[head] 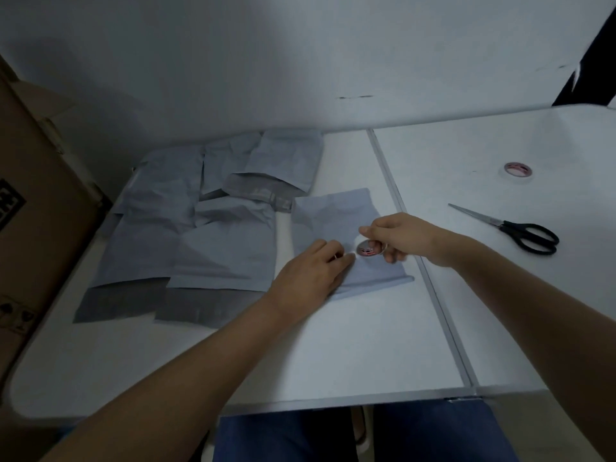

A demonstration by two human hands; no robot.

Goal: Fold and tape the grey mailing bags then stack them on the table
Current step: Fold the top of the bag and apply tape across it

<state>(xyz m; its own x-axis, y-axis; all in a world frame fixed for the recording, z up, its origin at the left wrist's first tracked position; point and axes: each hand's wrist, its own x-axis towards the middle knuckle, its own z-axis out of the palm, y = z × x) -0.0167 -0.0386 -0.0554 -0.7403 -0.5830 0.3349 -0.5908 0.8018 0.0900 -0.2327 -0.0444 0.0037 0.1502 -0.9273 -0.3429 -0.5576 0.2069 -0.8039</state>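
Observation:
A folded grey mailing bag (333, 211) lies on the white table (300, 355) in front of me. My left hand (310, 271) presses down on its near left part, fingertips by the fold. My right hand (396, 236) holds a small roll of tape (366, 250) over the bag, right next to my left fingertips. Several unfolded grey mailing bags (186, 228) lie spread out and overlapping to the left.
A second tape roll (517, 170) and black-handled scissors (513, 230) lie on the right table section. A large cardboard box (36, 208) stands at the left edge. A metal seam (430, 281) divides the table. A white wall is behind.

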